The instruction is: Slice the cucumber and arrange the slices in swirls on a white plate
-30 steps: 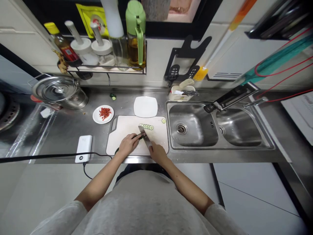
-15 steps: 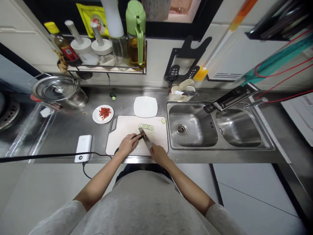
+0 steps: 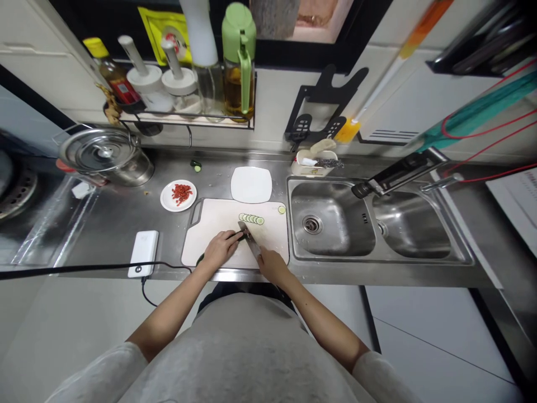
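Several cucumber slices lie cut in an overlapping row, toward one o'clock on my white cutting board; another slice sits alone at two. Uncut cucumber remains mid-board, held under my left hand's bent fingers; my right hand grips the knife.

The left hand covered most of the cucumber, while the right hand hid the handle of the knife. The red pieces were too small to identify, and the display on the power bank too small to read. A lid concealed the inside of the steel pot. The top edge cut off the white-topped bottle, the left edge the burner, and the right edge a printed sheet. Dark objects at upper right were too blurred to name.
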Tool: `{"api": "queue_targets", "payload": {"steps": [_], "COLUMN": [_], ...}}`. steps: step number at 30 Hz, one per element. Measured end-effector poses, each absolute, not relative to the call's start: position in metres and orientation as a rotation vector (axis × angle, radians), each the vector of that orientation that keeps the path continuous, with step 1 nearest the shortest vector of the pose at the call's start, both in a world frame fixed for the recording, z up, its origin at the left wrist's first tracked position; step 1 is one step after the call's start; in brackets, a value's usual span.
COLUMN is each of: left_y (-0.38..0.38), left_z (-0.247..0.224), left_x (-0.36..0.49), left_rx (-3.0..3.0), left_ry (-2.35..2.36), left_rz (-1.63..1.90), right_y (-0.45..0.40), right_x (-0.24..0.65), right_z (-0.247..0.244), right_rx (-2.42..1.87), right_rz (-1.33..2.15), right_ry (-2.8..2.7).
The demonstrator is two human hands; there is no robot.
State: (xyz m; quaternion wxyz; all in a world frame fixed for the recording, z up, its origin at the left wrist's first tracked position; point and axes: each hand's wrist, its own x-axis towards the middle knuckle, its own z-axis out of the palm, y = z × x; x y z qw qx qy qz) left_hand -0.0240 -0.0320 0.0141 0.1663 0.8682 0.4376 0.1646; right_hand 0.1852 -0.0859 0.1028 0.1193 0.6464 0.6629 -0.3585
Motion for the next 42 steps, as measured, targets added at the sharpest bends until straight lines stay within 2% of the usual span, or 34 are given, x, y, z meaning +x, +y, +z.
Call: {"api": "queue_targets", "payload": {"steps": [42], "left_y": [-0.032], "left_z": [0.016], "left_x": [-0.022], "left_rx": [2.449], "left_ry": [1.26], "left_rz": [0.48], "right_y": [-0.092], "right_x": [0.179], "right_z": [0.092], "right_rx": [1.859], "right_rz": [-0.974], "right_ry": [1.908]}}
